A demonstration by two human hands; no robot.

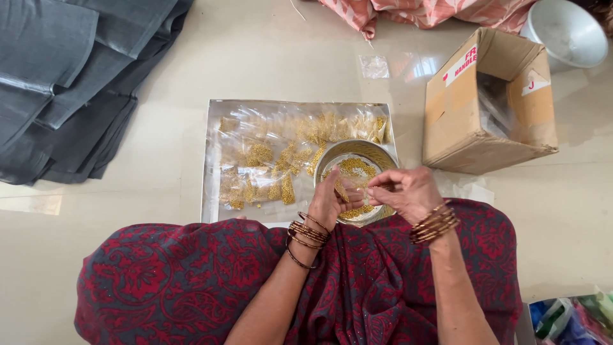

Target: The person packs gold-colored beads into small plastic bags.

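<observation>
A round steel bowl (357, 151) with small gold beads sits on the floor just in front of my lap. My left hand (331, 201) is cupped over its near edge, palm turned up, with some gold beads resting in it. My right hand (408, 191) is beside it, fingers pinched together over the bowl; what they pinch is too small to see. Both wrists carry several bangles. A clear plastic sheet (220, 128) under the bowl holds several small packets of gold beads (258, 154).
An open cardboard box (491, 102) lies on its side at the right. A pale round tub (568, 32) stands behind it, and pink patterned cloth (421, 11) lies at the top. Folded grey fabric (64, 83) is piled at the left. Plastic bags (571, 316) sit at the bottom right.
</observation>
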